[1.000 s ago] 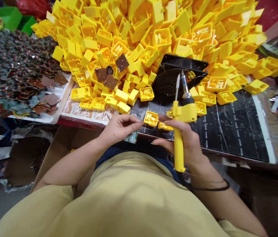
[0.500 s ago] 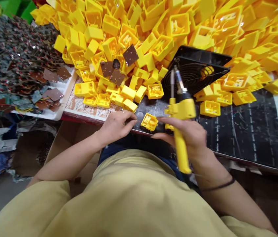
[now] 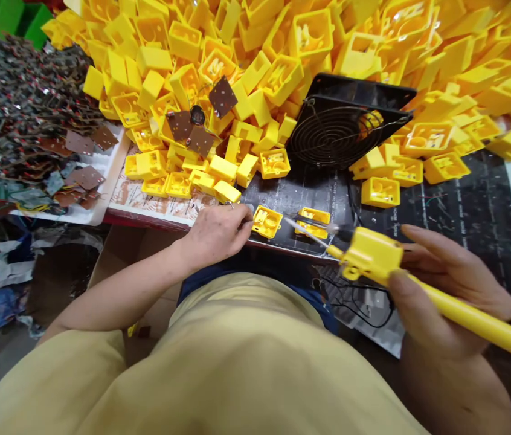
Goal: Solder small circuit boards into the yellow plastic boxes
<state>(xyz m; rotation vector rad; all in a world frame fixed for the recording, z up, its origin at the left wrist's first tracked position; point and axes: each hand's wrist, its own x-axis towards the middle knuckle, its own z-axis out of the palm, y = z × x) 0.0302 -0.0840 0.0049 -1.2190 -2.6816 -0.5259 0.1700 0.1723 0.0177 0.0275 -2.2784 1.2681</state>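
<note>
My right hand (image 3: 446, 290) grips a yellow soldering tool (image 3: 373, 254) with a long yellow handle. Its thin metal tip points left, near a small open yellow housing (image 3: 267, 222) at the table's front edge. Just left of that housing is my left hand (image 3: 221, 232), its thumb and fingertips pressed together; what they pinch, if anything, is too small to make out. A second yellow housing (image 3: 313, 216) lies behind the tool's tip.
Yellow housings (image 3: 278, 78) are heaped across the back. A black fan (image 3: 341, 124) stands among them. On the left, a white tray (image 3: 113, 181) bears many circuit boards (image 3: 24, 103). Brown boards (image 3: 200, 140) and a small round part rest on the heap.
The tool has swung from upright to pointing left, its tip now near the front housing. My right hand has moved right and nearer. My left hand stays beside the housing.
</note>
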